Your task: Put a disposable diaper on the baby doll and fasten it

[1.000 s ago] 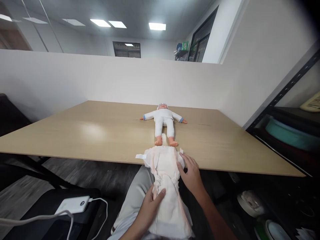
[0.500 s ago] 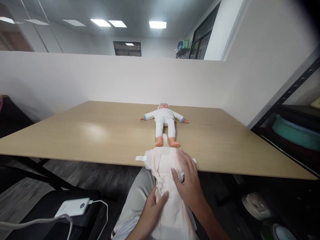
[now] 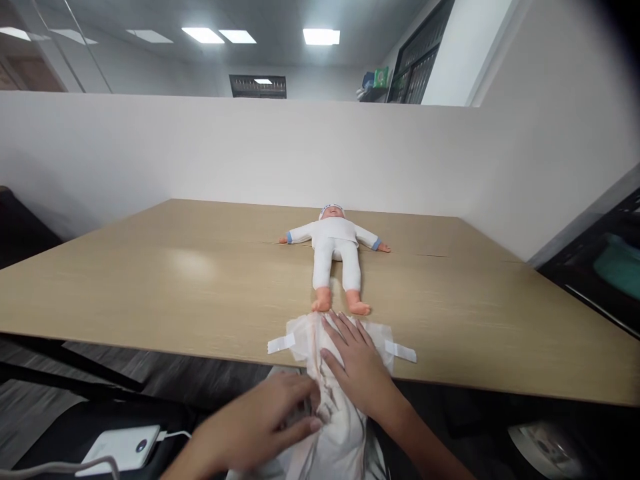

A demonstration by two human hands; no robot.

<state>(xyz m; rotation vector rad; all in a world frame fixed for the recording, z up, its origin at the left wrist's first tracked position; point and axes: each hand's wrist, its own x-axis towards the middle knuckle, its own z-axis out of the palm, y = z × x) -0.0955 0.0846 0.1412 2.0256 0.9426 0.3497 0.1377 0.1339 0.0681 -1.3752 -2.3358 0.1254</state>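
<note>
A white disposable diaper with pale peach edges [image 3: 330, 393] lies unfolded, its back end on the table edge and the rest hanging over my lap. White fastening tabs [image 3: 404, 352] stick out on both sides. My right hand [image 3: 357, 370] presses flat on its upper part with fingers spread. At the diaper's left ruffled edge is my left hand [image 3: 260, 417], slightly blurred, its fingers curled and its thumb apart from them. Beyond the diaper, a baby doll [image 3: 335, 250] in white clothes lies on its back, feet towards me, arms stretched out.
The wooden table [image 3: 125, 287] runs up to a low white wall [image 3: 250, 150]. To the left, a white power bank [image 3: 123, 450] with a cable rests on a black seat [image 3: 55, 433]. Dark shelving [image 3: 595, 267] stands at the right.
My right hand has moved inward onto the middle of the diaper's upper end, which now lies spread wider with both tabs out. My left hand has shifted left and up. The view has tilted down.
</note>
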